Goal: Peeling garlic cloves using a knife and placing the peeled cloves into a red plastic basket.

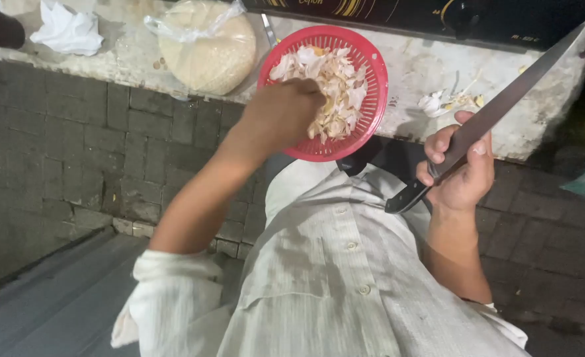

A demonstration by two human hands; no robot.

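Head view, looking down past the person's pale buttoned shirt [345,284] toward a worn stone counter [424,66] that runs across the top of the frame. Left hand [284,114], just above centre, reaches into a round red plastic basket [377,73] that stands at the counter's near edge, upper centre; the fingers are curled together with their tips pointing down into the heap of pale peels [335,79] that fills the basket, and whether they pinch any of it cannot be told, since the back of the hand hides the tips. The peels lie under and beyond the knuckles, touching the hand. Right hand [461,168], right of centre, is clamped around the dark handle of a large kitchen knife [504,99]; the fingers wrap the grip near the blade's base, and the long grey blade slants up to the upper right corner, passing over the counter. A few loose peel scraps [441,100] lie on the counter just above this hand. Left of the basket sits a clear plastic bag of pale grains [208,53], and at upper left a crumpled white paper [67,30].
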